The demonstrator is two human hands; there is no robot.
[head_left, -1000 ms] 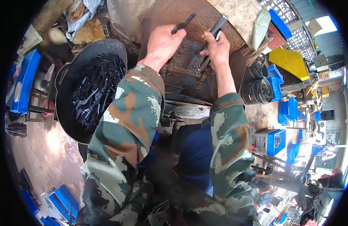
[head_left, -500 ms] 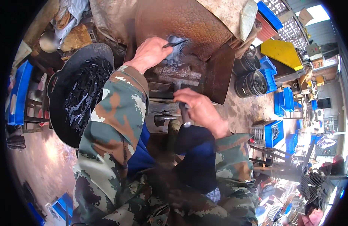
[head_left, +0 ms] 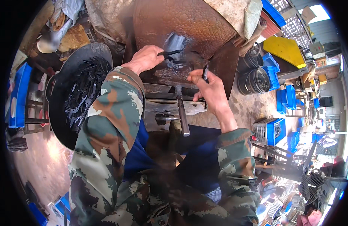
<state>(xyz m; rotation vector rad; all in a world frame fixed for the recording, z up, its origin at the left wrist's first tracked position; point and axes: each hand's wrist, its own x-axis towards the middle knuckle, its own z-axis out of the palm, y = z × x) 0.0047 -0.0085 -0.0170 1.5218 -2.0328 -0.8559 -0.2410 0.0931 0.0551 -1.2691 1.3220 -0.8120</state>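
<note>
My left hand pinches a slim dark metal piece, which points right over a grimy metal work area. Just below that piece sits a small bolt-like metal part. My right hand is raised at the right of the work area, with a short dark metal strip between thumb and fingers. Its lower fingers are loosely curled. Between my hands and nearer to me, a bare metal lever handle slants toward my body, touched by neither hand. A textured brown metal guard rises behind.
Left of my arm stands a large black pan heaped with dark metal strips. Dark buckets and blue crates stand on the floor to the right. A metal side wall bounds the work area.
My right hand has let go of the lever handle and moved up and right, now with a dark strip in it. My left hand's piece has shifted slightly lower and left.
</note>
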